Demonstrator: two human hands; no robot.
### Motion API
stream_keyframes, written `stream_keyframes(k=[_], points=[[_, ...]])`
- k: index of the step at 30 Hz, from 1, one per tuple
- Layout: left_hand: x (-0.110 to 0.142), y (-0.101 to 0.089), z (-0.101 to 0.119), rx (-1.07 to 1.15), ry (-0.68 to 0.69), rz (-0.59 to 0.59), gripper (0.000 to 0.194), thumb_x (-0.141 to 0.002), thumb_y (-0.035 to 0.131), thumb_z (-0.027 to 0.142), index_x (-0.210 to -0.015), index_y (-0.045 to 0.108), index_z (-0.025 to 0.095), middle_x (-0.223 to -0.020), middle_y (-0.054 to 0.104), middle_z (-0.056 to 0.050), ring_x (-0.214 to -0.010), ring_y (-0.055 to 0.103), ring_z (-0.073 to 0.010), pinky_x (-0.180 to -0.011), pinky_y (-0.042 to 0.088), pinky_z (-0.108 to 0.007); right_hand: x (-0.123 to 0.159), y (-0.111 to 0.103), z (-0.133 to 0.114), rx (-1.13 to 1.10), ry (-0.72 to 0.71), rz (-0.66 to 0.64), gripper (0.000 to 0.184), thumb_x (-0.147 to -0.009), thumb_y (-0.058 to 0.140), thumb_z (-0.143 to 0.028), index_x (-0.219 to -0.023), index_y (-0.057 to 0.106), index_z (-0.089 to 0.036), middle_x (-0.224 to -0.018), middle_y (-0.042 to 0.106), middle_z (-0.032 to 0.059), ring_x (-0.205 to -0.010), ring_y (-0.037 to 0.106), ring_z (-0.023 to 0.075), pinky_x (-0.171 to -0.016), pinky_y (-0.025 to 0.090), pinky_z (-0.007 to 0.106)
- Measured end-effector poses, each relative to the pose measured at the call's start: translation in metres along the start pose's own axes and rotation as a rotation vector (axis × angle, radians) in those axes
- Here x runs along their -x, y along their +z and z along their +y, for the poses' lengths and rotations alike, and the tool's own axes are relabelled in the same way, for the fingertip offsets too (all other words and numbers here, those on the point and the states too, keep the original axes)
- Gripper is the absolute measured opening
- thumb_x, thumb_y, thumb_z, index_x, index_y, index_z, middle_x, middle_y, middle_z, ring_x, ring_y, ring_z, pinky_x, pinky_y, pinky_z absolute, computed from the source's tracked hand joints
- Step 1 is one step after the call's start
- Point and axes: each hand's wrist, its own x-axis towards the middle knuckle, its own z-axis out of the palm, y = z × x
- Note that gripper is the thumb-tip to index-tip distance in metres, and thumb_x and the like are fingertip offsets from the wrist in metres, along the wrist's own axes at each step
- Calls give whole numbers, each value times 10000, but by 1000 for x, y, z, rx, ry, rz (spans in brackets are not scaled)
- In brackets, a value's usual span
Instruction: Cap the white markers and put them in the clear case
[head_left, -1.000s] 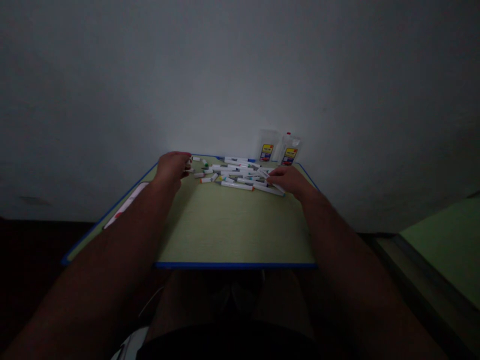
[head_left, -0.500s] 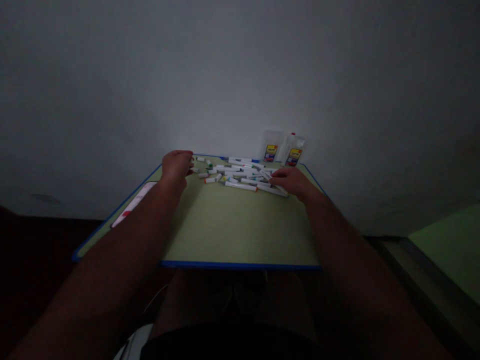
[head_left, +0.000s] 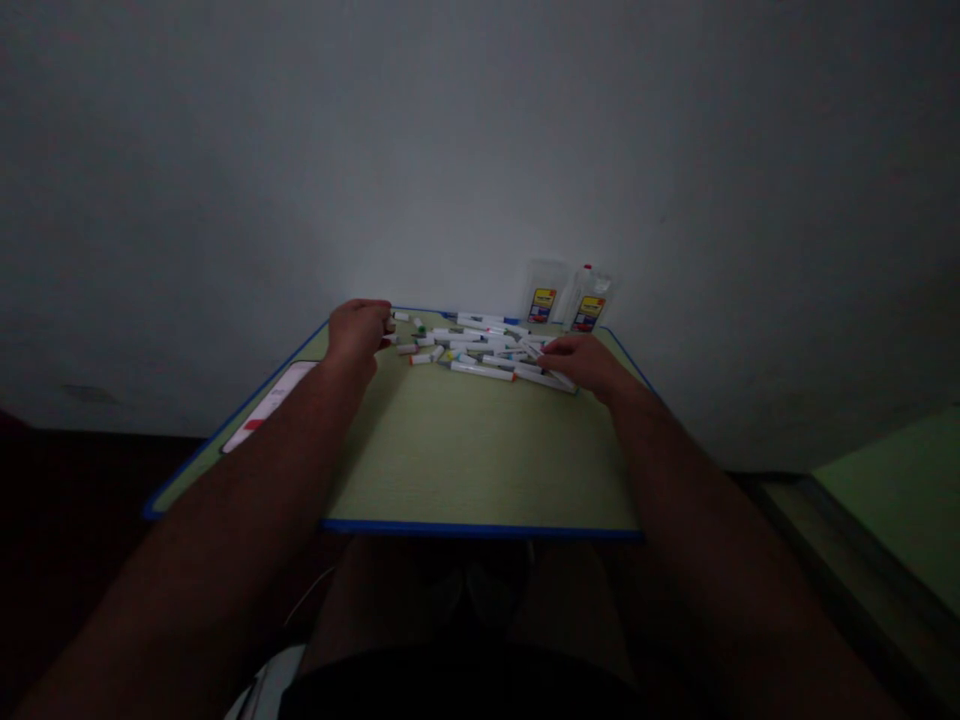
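Note:
My left hand (head_left: 355,334) is at the far left of the table, its fingers curled around a small white marker cap (head_left: 390,326), which is partly hidden by them. Loose marker caps (head_left: 406,349) lie just to its right, some with green or orange ends. At the right of the pile, my right hand (head_left: 581,360) pinches a white marker (head_left: 531,348) that slants over the others. Between the hands, several white markers (head_left: 481,371) lie crosswise in a loose heap, some with their tips bare. The dim light blurs the fingertips.
A phone (head_left: 268,408) with a lit screen lies at the table's left edge. Two clear plastic pouches (head_left: 541,292) with yellow labels stand against the wall, one beside a red-topped item (head_left: 587,268). The pale table (head_left: 480,460) has a blue rim.
My left hand has shifted very slightly right, with the cap showing more between its fingers. My right hand stays almost still on the marker.

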Motion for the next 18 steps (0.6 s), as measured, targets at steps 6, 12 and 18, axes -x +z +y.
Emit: stream_keyframes(k=[6, 12, 18], points=[[7, 8, -6, -7, 2, -137, 175, -591, 644, 96, -755, 659, 157, -665, 633, -19, -565, 592, -132, -539, 467, -252, 1, 2, -3, -46, -1, -10, 200, -734, 766, -291, -900, 778, -180, -883, 747, 70, -778, 658, 170, -743, 484, 305], [22, 17, -11, -40, -34, -289, 119, -627, 692, 97, -735, 669, 142, -667, 650, -35, -541, 587, -129, -536, 487, -262, 1, 4, -2, -47, -3, -31, 192, -731, 748, -285, -887, 774, -176, -833, 734, 51, -740, 642, 156, -719, 477, 288], [37, 26, -15, 0, -100, -441, 106, -681, 706, 51, -732, 678, 140, -697, 666, -48, -553, 593, -122, -565, 520, -274, 3, 9, -8, -51, -13, -43, 181, -730, 731, -274, -867, 756, -158, -804, 721, 44, -700, 620, 136, -677, 453, 268]])
